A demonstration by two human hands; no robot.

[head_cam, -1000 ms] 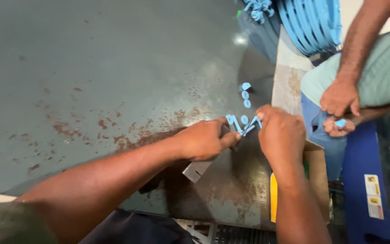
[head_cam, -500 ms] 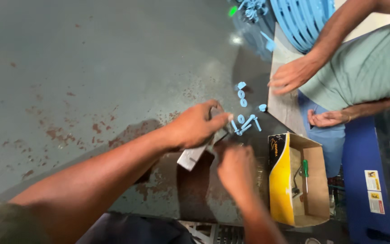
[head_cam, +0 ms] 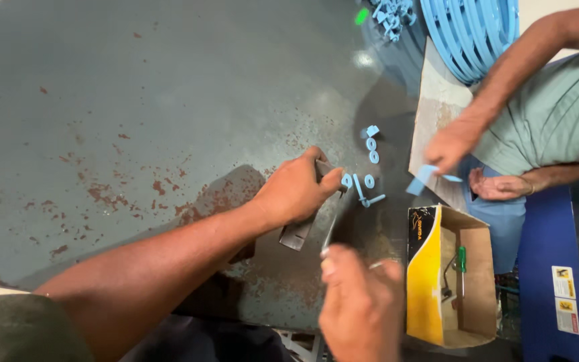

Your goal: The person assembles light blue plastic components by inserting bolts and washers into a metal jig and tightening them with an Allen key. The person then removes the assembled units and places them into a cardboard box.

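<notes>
Right hand [head_cam: 362, 305] nearest the camera, low in frame, drawn back from the cluster of parts where it sat a second ago beside the left. Fingers curled around a thin metal rod [head_cam: 330, 232] that runs up toward the left hand; the grip looks closed, but the fingertips are partly hidden.

Left hand [head_cam: 296, 191] has stayed put on the desk [head_cam: 135, 100], fingers clenched over a small grey metal block [head_cam: 301, 228] and pressing it down. Thumb tip lies just beside the small blue plastic pieces [head_cam: 368, 182].

Blue pieces: a few rings and short sticks, lying loose on the rusty desk just right of the left hand, now uncovered since the right hand moved off. Judgement: one handling step on these pieces looks finished and the tool is being repositioned.

Right of them, off the desk edge, an open yellow cardboard box [head_cam: 425, 268] with a green-handled tool inside.

Further out, a co-worker's hand [head_cam: 452, 144] holds a blue strip [head_cam: 420, 179]; it has shifted over a board since earlier. Beyond, stacked blue hoops [head_cam: 470, 30].
</notes>
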